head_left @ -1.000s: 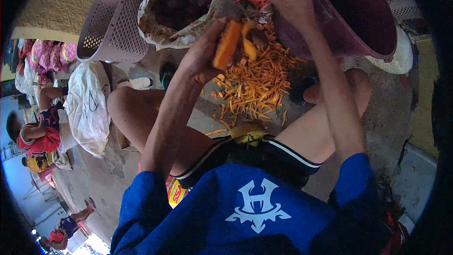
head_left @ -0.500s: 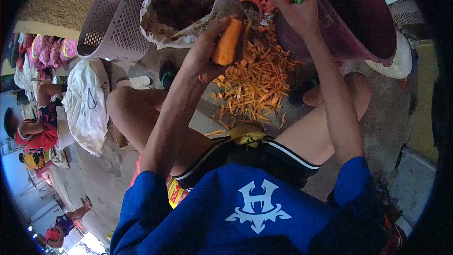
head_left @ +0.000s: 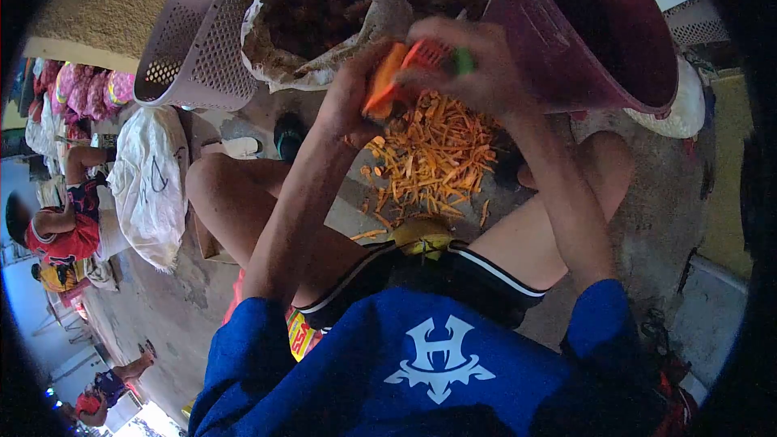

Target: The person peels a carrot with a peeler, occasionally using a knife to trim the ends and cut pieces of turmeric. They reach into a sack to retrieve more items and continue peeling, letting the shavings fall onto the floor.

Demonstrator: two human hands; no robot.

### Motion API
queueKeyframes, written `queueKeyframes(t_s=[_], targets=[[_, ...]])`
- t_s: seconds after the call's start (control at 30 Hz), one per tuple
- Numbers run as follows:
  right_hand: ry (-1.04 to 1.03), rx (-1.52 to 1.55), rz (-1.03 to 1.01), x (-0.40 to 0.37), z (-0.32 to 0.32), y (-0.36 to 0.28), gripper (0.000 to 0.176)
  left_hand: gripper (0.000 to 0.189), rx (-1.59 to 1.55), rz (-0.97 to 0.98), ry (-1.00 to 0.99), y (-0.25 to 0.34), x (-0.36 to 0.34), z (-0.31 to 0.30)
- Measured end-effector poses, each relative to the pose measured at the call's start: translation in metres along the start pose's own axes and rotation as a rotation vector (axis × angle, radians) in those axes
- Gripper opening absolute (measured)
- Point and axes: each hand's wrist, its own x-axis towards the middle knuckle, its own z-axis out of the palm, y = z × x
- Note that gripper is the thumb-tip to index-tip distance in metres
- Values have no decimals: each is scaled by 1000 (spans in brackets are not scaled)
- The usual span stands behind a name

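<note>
My left hand [head_left: 353, 91] is wrapped round an orange carrot [head_left: 384, 85], held up above the floor. A red peeler [head_left: 426, 54] with a green part is gripped in my right hand [head_left: 479, 53], which is blurred by motion. The peeler lies against the carrot's right side; its blade cannot be made out. Below both hands a heap of orange peelings [head_left: 443, 158] spreads over the floor between my legs. Just beyond my left hand stands an open white sack [head_left: 384, 12] with dark, reddish-brown contents, hard to make out.
A large maroon tub [head_left: 530, 57] stands at the right, close to my right hand. Perforated plastic baskets [head_left: 218, 61] are at the upper left. A filled white sack [head_left: 150, 186] lies further left, near a seated person in red [head_left: 61, 235]. Pink net bags [head_left: 85, 85] are stacked behind.
My right hand has brought the peeler left and down from beside the tub onto the carrot. The carrot has tilted slightly in my left hand.
</note>
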Motion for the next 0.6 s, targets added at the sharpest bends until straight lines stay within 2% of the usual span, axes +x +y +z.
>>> queueKeyframes(t_s=[0.03,0.07,0.1,0.13,0.17,0.2,0.23,0.27,0.33,0.37,0.47,0.53,0.6], targets=[[63,-27,-74,-3,6,13,38,38,1,0,2,0,1,1],[64,-24,-67,-1,4,23,38,39,-46,-27,108,-1,0,8],[120,-53,197,-1,-1,32,38,39,-94,-61,214,-4,-2,11],[173,-89,453,0,-8,40,38,39,-98,-67,212,-6,-2,12],[171,-95,451,0,-13,52,38,39,-25,-61,227,-5,0,11],[262,-14,426,-1,-15,60,38,38,50,-54,245,-4,0,11],[354,68,393,1,-16,69,38,38,53,-45,243,-3,1,10],[355,68,384,3,-13,53,38,39,13,-33,198,-5,1,8],[76,-42,6,4,-3,4,37,39,-28,-21,152,-4,1,8],[76,-43,3,6,-4,8,37,38,10,-22,141,-1,-1,9],[62,-63,49,3,-5,29,38,36,67,-11,160,-4,-6,12],[207,-213,535,7,-21,55,39,35,89,37,168,-5,-2,15],[244,-155,466,4,-16,46,39,35,-9,-13,237,-5,0,12]])
